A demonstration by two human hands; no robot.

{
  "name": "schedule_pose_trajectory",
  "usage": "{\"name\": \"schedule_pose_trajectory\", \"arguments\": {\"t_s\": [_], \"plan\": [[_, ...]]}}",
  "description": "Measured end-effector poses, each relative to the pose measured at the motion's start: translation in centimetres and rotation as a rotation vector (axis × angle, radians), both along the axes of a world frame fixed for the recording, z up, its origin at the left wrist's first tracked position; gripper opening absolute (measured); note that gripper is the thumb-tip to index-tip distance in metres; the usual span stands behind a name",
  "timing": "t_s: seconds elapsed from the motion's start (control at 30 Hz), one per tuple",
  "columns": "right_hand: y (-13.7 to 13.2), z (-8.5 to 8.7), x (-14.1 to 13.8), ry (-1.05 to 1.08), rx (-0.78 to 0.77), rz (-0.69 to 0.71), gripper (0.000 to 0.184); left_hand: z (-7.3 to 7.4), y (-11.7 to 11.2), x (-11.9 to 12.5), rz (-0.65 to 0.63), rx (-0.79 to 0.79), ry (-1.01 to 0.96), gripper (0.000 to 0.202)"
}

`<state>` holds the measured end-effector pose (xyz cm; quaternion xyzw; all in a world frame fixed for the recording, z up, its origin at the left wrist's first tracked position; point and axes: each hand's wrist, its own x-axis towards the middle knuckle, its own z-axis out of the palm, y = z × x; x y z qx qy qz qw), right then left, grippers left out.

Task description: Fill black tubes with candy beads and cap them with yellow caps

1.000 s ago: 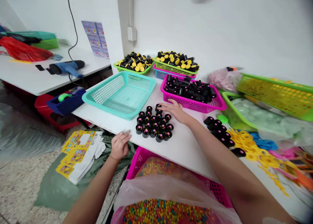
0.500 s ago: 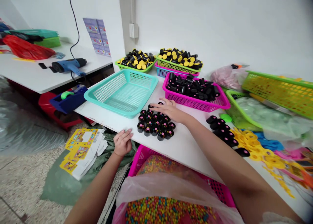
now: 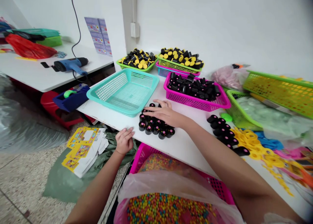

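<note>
My right hand (image 3: 163, 113) lies flat, fingers spread, on top of a cluster of several small black cups with pink dots (image 3: 152, 127) standing on the white table (image 3: 186, 145). My left hand (image 3: 124, 140) rests at the table's near edge with fingers loosely curled over it, holding nothing that I can see. An empty teal basket (image 3: 123, 92) stands just behind the cluster. A pink basket of black cups (image 3: 195, 92) sits behind and right of my right hand. A row of more black cups (image 3: 225, 134) lies to the right.
Two green baskets of black and yellow pieces (image 3: 137, 60) (image 3: 179, 59) stand at the wall. Yellow rings (image 3: 251, 145) and green baskets (image 3: 276, 90) fill the right side. A pink basket of coloured candies (image 3: 166, 204) sits below the table edge. A blue heat gun (image 3: 69, 64) lies on the left table.
My right hand has slid leftward from the cluster's far right edge onto the top of the black cups. My left hand has stayed at the table edge.
</note>
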<state>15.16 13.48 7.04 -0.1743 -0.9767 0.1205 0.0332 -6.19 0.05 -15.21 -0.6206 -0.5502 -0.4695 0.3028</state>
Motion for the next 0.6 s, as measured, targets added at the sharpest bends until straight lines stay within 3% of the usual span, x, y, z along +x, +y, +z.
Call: {"name": "schedule_pose_trajectory", "arguments": {"t_s": [0.17,0.3,0.4,0.6], "plan": [[-3.9,-0.1,0.9,0.027,0.105,-0.092,0.048,-0.1,0.0,0.1,0.032,-0.021,0.002,0.026],[-9.9,-1.8,0.7,0.113,0.237,-0.345,0.047,-0.3,0.0,0.2,0.048,-0.024,-0.007,0.025],[-13.6,-3.1,-0.1,0.13,0.243,-0.401,0.05,-0.2,0.1,0.3,0.052,-0.009,-0.02,0.024],[-15.0,-4.9,-1.9,0.136,0.203,-0.527,0.053,0.2,0.1,0.3,0.023,0.017,-0.031,0.025]]}}
